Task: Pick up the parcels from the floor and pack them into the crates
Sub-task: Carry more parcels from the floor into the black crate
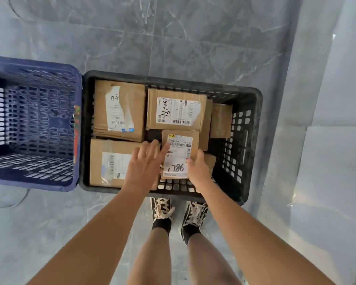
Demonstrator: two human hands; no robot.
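Black crate [253, 128] is getting pretty full; right hand [198, 171] is gripping the small labelled parcel [178, 155], left hand [145, 163] fingers flat, blue crate [29, 124] sitting empty.

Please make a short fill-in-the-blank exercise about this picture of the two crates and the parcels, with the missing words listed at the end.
1. All the parcels lie in the ____ crate.
2. The blue crate stands to the ____ of it, from the person's view.
3. The right hand grips the small parcel whose label bears the handwritten number ____.
4. The left hand rests with ____ fingers, partly over the large parcel.

Missing words: black; left; 1786; straight
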